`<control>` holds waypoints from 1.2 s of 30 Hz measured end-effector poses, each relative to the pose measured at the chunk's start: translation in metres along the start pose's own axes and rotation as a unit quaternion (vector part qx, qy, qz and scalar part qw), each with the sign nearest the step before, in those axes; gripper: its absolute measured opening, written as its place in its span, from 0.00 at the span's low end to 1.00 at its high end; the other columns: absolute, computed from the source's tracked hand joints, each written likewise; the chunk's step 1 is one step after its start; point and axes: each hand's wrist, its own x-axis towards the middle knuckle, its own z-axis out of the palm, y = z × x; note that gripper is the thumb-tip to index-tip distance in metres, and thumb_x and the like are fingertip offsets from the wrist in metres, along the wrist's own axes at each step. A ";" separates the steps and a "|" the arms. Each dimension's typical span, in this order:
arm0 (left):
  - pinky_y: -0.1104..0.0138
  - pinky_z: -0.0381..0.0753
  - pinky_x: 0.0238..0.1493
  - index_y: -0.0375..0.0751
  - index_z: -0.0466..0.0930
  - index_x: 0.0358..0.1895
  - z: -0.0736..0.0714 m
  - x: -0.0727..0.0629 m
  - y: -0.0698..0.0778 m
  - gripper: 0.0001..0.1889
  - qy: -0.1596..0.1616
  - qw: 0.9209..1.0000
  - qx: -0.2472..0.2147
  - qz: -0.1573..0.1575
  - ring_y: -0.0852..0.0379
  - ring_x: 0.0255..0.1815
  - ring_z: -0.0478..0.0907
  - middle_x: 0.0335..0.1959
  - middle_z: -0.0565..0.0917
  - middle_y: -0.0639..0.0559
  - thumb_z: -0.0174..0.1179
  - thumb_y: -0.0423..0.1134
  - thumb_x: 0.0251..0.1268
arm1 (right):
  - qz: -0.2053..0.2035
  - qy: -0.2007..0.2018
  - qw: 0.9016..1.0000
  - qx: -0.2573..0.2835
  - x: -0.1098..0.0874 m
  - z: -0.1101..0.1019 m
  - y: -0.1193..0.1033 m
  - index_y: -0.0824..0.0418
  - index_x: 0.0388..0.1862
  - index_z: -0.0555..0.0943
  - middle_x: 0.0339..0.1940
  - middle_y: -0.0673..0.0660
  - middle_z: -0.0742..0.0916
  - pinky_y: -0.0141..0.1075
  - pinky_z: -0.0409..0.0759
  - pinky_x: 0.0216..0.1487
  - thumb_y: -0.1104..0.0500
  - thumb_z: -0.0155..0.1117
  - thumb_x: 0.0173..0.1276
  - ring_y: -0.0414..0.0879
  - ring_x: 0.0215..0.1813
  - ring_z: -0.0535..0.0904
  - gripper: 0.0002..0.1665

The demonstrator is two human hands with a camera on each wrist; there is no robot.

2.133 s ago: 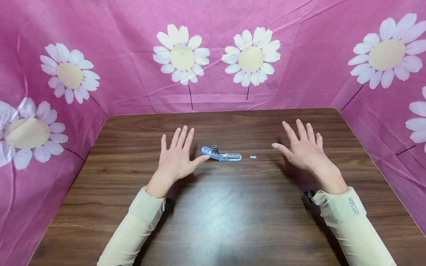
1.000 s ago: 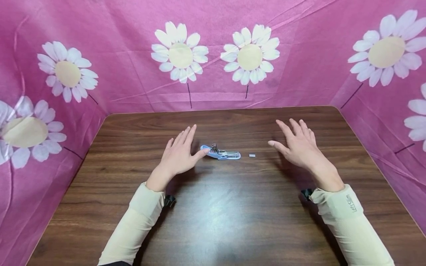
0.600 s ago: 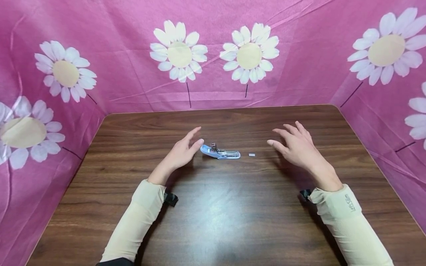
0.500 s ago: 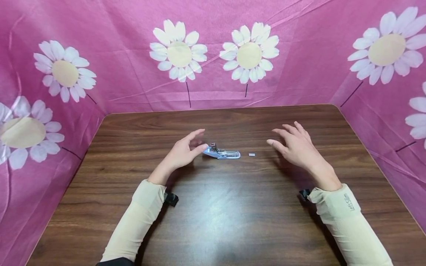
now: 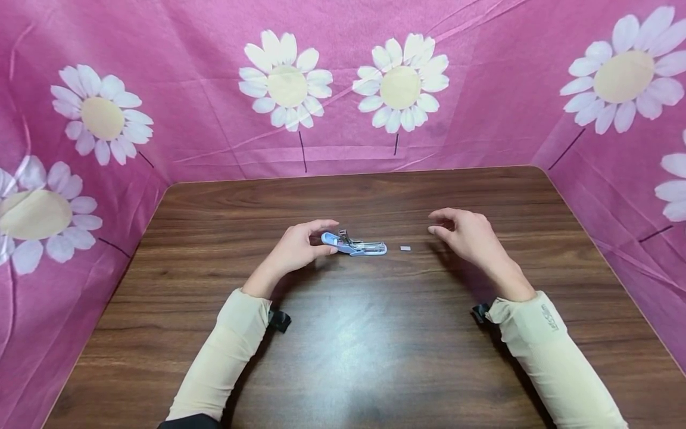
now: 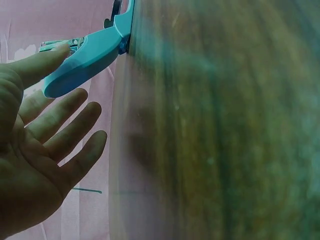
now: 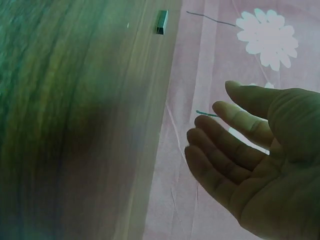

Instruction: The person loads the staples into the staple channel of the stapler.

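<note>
A light-blue stapler (image 5: 370,248) lies spread open on the table, its metal magazine showing. My left hand (image 5: 292,247) is at its left end, thumb tip right at the near side and index finger beyond the far side. In the left wrist view the thumb overlaps the raised end of the stapler (image 6: 82,62), while the other fingers of the left hand (image 6: 40,145) are loosely bent behind and below it. A short strip of staples (image 5: 405,248) lies right of the stapler. My right hand (image 5: 468,235) hovers to the right of that strip (image 7: 161,22), fingers loosely bent, holding nothing.
The brown wood-grain table (image 5: 343,345) ends at a pink cloth (image 5: 343,143) with white daisies, which stands along the back and both sides. Dark straps with small devices sit under both wrists.
My left hand has turned and lowered, thumb and index now on either side of the stapler's end. My right hand has moved a little left, its fingers bending more. Stapler and staples stay put.
</note>
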 end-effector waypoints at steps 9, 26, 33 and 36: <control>0.58 0.80 0.55 0.51 0.84 0.60 0.000 0.001 0.003 0.23 0.004 1.000 0.013 0.004 0.57 0.47 0.84 0.52 0.89 0.53 0.72 0.40 0.61 | 0.015 -0.021 0.999 0.033 0.006 0.009 -0.005 0.59 0.52 0.87 0.38 0.57 0.91 0.51 0.77 0.51 0.56 0.69 0.69 0.52 0.41 0.84 0.15; 0.65 0.76 0.44 0.49 0.86 0.57 0.000 0.002 0.003 0.19 -0.004 1.000 0.011 -0.007 0.62 0.29 0.78 0.44 0.90 0.53 0.71 0.41 0.62 | 0.017 -0.071 0.996 0.048 0.014 0.023 -0.013 0.57 0.50 0.87 0.38 0.55 0.91 0.48 0.77 0.51 0.57 0.69 0.68 0.50 0.41 0.83 0.13; 0.64 0.76 0.48 0.50 0.86 0.57 -0.001 0.002 0.003 0.19 -0.007 1.000 0.017 -0.007 0.59 0.35 0.78 0.46 0.90 0.54 0.71 0.41 0.62 | 0.012 -0.082 0.995 0.049 0.015 0.028 -0.015 0.56 0.47 0.88 0.35 0.53 0.91 0.44 0.77 0.47 0.58 0.69 0.66 0.47 0.40 0.84 0.11; 0.64 0.76 0.48 0.50 0.86 0.57 -0.001 0.002 0.003 0.19 -0.009 1.000 0.016 -0.008 0.60 0.33 0.78 0.46 0.90 0.54 0.71 0.42 0.62 | 0.011 -0.088 0.995 0.046 0.015 0.030 -0.016 0.56 0.46 0.88 0.35 0.53 0.91 0.44 0.77 0.47 0.59 0.69 0.66 0.47 0.39 0.84 0.11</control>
